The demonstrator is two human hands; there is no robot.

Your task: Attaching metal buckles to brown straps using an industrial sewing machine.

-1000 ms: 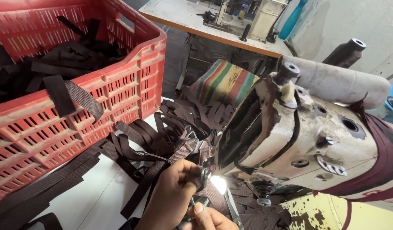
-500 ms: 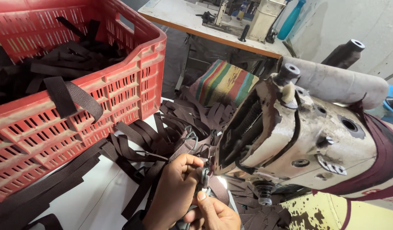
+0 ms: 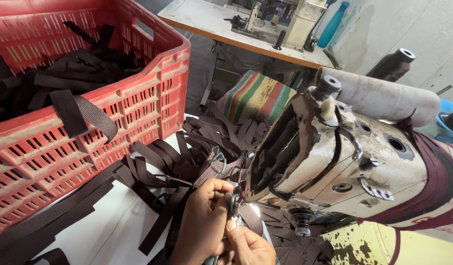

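My left hand (image 3: 202,223) pinches a dark brown webbing strap (image 3: 221,169) fitted with a metal buckle, right at the needle end of a worn cream sewing machine (image 3: 334,162). My right hand (image 3: 246,245) sits just below it, thumb pressed on the same strap and a small metal piece. A lamp glows under the machine head beside my fingers. The needle itself is hidden behind my hands.
A red plastic crate (image 3: 138,98) with several brown straps stands at the left, one strap draped over its rim. A heap of loose straps (image 3: 162,167) covers the white table (image 3: 108,230). A striped cushion (image 3: 258,95) and another sewing table (image 3: 226,24) lie behind.
Both hands have crept up toward the machine's needle end with the strap, covering most of the lamp's glow. The view has shifted slightly.
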